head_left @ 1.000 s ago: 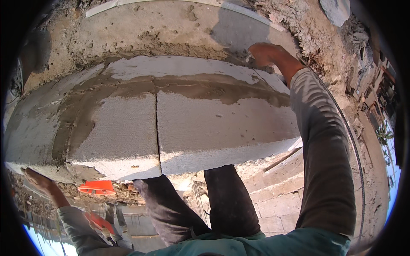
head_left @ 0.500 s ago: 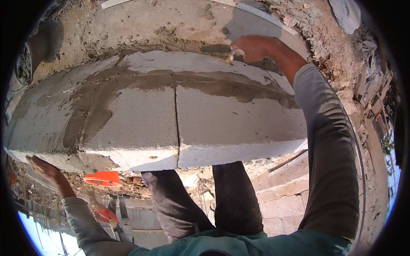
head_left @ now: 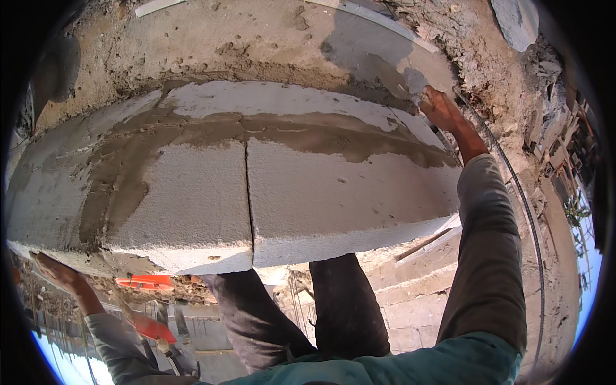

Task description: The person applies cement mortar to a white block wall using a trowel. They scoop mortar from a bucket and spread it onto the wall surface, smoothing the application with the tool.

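A low wall of pale grey blocks stretches across the view, with smeared wet mortar along its joints. Beyond its far right end, my right hand is closed around the handle of a trowel; the grip is partly hidden. The grey blade lies over wet mortar beside the wall's far base. My left hand rests at the near left lower edge of the blocks, fingers stretched out against them and holding nothing.
A ribbed steel bar curves down the right side. Broken rubble lies at the far right. An orange plastic object sits below the wall, near my legs. A pale strip edges the far slab.
My right hand has moved right with the trowel, along the wall's far side to its right end. My left hand keeps its place on the blocks; the view has shifted slightly.
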The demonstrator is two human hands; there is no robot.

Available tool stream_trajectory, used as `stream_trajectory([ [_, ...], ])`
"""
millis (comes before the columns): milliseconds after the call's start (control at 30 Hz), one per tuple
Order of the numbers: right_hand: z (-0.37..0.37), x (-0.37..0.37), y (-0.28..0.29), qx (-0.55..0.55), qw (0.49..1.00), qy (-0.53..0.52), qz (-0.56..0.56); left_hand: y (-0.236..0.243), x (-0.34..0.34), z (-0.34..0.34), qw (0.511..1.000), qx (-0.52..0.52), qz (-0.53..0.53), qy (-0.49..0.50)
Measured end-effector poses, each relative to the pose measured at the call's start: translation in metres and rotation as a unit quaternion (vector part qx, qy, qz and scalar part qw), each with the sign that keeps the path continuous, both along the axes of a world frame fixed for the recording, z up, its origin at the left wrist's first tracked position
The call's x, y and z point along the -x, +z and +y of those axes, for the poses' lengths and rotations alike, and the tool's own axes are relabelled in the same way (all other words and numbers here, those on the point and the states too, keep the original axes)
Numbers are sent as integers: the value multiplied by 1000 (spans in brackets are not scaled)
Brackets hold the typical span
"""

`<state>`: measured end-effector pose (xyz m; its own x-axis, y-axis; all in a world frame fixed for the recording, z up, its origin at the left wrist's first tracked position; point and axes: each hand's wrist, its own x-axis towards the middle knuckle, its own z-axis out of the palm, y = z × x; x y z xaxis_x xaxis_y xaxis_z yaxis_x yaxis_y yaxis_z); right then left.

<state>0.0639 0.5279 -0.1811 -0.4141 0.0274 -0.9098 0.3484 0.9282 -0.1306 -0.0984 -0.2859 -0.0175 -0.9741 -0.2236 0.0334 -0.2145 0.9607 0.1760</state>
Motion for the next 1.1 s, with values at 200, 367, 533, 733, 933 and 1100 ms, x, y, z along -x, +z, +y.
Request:
stream_trajectory([
  [200,-23,-15,-26,15,1000,25,11,1,1,22,992,-98,13,77],
  [367,-188,58,-75,145,980,53,126,10,3,-5,994,-95,0,52],
  [533,-299,136,-99,138,965,211,78,2,0,6,990,-119,19,75],
  [733,-204,92,-112,95,983,153,-28,11,-6,20,980,-167,8,107],
  [933,-56,15,-119,18,991,122,-41,21,9,-13,999,8,-31,43],
  [1100,60,-68,-133,-20,993,115,6,18,9,-80,996,22,-36,79],
])
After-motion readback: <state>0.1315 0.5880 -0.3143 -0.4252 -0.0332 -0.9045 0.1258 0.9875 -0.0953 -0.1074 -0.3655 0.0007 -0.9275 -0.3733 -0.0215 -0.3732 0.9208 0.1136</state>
